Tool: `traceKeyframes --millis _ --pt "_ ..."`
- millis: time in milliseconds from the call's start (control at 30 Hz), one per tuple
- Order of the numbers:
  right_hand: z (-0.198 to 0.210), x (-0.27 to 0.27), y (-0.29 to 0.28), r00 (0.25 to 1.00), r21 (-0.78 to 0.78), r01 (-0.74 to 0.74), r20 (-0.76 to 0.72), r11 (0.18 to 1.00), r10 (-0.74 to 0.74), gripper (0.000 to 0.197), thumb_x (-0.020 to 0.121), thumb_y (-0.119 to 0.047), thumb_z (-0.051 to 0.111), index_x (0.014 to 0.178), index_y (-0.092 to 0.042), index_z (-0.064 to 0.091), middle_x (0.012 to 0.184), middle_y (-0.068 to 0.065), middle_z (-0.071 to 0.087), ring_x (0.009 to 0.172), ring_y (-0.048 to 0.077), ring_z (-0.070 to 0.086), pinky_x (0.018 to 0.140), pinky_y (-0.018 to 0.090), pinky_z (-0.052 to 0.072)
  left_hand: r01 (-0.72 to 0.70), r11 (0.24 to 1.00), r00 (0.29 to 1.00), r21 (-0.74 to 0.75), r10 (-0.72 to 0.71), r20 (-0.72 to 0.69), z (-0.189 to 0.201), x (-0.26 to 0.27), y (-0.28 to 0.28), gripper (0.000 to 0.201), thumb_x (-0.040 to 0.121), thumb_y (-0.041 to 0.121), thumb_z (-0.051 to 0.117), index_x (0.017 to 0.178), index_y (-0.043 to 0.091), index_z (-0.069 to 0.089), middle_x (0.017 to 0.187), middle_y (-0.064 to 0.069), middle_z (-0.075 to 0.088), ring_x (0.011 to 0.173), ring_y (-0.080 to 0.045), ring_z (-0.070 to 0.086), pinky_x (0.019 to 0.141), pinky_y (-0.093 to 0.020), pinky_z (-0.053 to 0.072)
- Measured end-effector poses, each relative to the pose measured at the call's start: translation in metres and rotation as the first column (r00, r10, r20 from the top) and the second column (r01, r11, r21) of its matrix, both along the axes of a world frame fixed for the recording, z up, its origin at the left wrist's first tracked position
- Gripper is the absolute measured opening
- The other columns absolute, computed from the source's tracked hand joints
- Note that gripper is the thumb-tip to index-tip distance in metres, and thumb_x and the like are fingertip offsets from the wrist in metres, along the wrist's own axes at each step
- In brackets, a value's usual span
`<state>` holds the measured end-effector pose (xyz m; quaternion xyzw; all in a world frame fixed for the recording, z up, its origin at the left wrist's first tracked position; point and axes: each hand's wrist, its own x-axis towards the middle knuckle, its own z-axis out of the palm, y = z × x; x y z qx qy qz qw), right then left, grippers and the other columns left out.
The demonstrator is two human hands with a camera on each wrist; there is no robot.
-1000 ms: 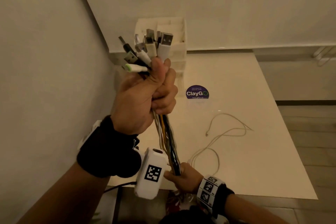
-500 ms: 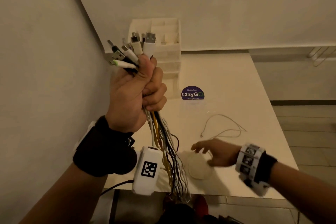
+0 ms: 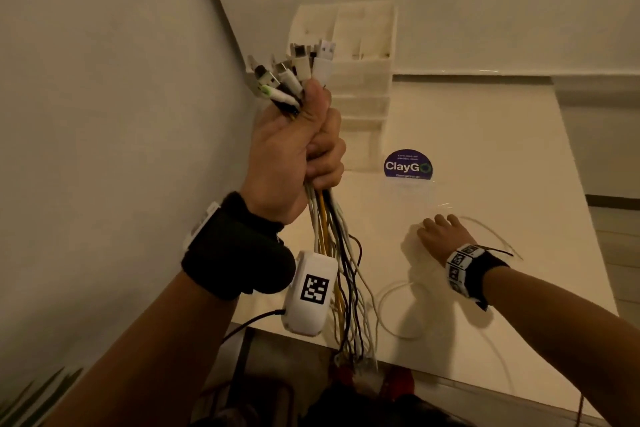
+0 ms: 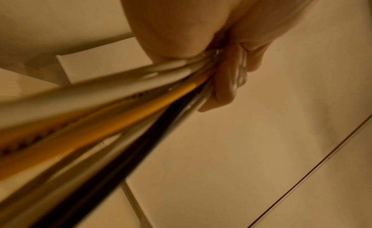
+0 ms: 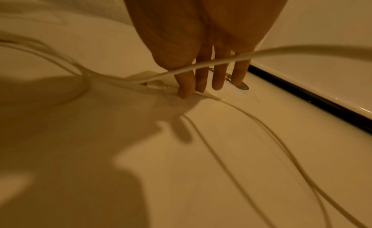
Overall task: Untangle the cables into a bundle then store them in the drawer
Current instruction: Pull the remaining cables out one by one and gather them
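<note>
Cables point(image 3: 332, 253) in left hand point(image 3: 294, 156)

Bare table point(image 3: 485, 149) lies open right of the organizer point(image 3: 360, 45); a loose white cable point(image 3: 391, 302) crosses it nearer.

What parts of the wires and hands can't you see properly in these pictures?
- Lower ends of the cable bundle: head view, too small and dark below the table edge.
- Bundle inside the left hand: covered by curled fingers.
- Right hand fingertips: head view hides them; right wrist view shows them on the white cable.
- Organizer drawers: blurred, partly behind plugs.
</note>
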<state>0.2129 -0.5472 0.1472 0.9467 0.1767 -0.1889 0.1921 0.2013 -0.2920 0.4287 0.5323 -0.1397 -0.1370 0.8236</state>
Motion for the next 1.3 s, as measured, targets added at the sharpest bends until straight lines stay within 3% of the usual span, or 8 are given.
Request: traceKeyframes --millis 200,367,500,600,833,1033,1233,1300 --pt "0.054 0.012 -0.018 0.972 0.284 0.224 0.0 0.932 -0.233 0.016 0.1 -0.022 0.038 0.115 -0.019 0.042 0.116 0.007 0.062 0.105 0.029 0.058 0.098 0.042 0.039 -0.046 0.999 0.999 0.015 0.046 -0.004 -0.009 0.007 -0.006 0.035 0.096 0.038 0.038 0.069 0.017 0.032 0.054 0.002 0.022 0.032 -0.009 0.029 0.037 -0.018 0.029" --pt "0.161 0.014 -0.033 0.791 0.898 0.374 -0.179 0.23 -0.585 0.016 0.099 -0.024 0.049 0.093 -0.01 0.049 0.081 0.006 0.062 0.053 0.022 0.064 0.055 0.032 0.049 -0.067 0.998 0.997 -0.014 0.067 -0.039 -0.02 0.019 -0.025 0.038 0.094 0.037 0.048 0.065 0.018 0.032 0.052 0.003 0.022 0.036 -0.007 0.017 0.037 -0.016 0.015" --pt "0.237 -0.009 -0.011 0.762 0.914 0.254 -0.39 -0.316 -0.516 0.018 0.099 -0.017 0.049 0.098 0.001 0.05 0.07 0.005 0.046 0.048 0.014 0.038 0.045 0.027 0.036 -0.073 0.996 0.997 0.056 0.072 0.024 -0.02 0.025 -0.05 0.04 0.084 0.031 0.065 0.065 0.019 0.032 0.051 0.002 0.016 0.037 -0.011 0.014 0.039 -0.017 0.014" --pt "0.269 -0.031 0.017 0.83 0.831 0.258 -0.452 -0.493 -0.328 0.016 0.098 -0.01 0.046 0.105 0.004 0.052 0.069 0.005 0.044 0.051 0.012 0.034 0.048 0.026 0.033 -0.065 0.993 0.997 0.096 0.061 0.039 -0.018 0.027 -0.067 0.043 0.079 0.034 0.07 0.066 0.017 0.033 0.048 0.004 0.019 0.036 -0.011 0.014 0.04 -0.018 0.016" --pt "0.275 -0.056 0.076 0.828 0.898 0.047 -0.28 -0.438 -0.486 0.008 0.095 -0.004 0.055 0.087 -0.002 0.056 0.068 0.009 0.063 0.051 0.009 0.055 0.051 0.022 0.044 -0.122 0.978 0.989 0.171 0.104 0.108 -0.012 0.015 -0.087 0.03 0.083 0.039 0.07 0.081 0.009 0.063 0.062 -0.017 0.058 0.054 -0.045 0.058 0.052 -0.059 0.054" --pt "0.266 -0.062 0.081 0.81 0.967 0.034 -0.175 -0.252 -0.559 0.014 0.093 -0.023 0.061 0.083 -0.016 0.056 0.072 0.001 0.067 0.053 0.006 0.058 0.051 0.017 0.043 -0.159 0.962 0.982 0.222 0.132 0.132 -0.013 0.021 -0.075 0.053 0.085 0.053 0.048 0.063 0.005 0.05 0.057 -0.011 0.046 0.046 -0.022 0.044 0.046 -0.027 0.038" --pt "0.235 -0.073 0.073 0.905 0.997 0.079 -0.069 0.007 -0.421 0.031 0.098 -0.036 0.043 0.079 -0.022 0.063 0.055 0.001 0.054 0.051 0.006 0.049 0.055 0.021 0.041 -0.16 0.987 0.987 -0.03 0.16 0.002 0.0 0.044 -0.051 0.051 0.091 0.047 0.043 0.059 0.007 0.045 0.05 -0.006 0.035 0.04 -0.021 0.051 0.059 -0.05 0.057" --pt "0.221 -0.075 0.065 0.904 0.987 0.157 -0.155 -0.027 -0.397 0.035 0.099 -0.041 0.044 0.074 -0.023 0.061 0.054 -0.003 0.048 0.051 0.005 0.044 0.055 0.024 0.039 -0.147 0.987 0.989 -0.065 0.145 -0.032 0.009 0.051 -0.036 0.045 0.091 0.048 0.043 0.06 0.015 0.046 0.051 -0.001 0.031 0.035 -0.013 0.037 0.044 -0.033 0.05"
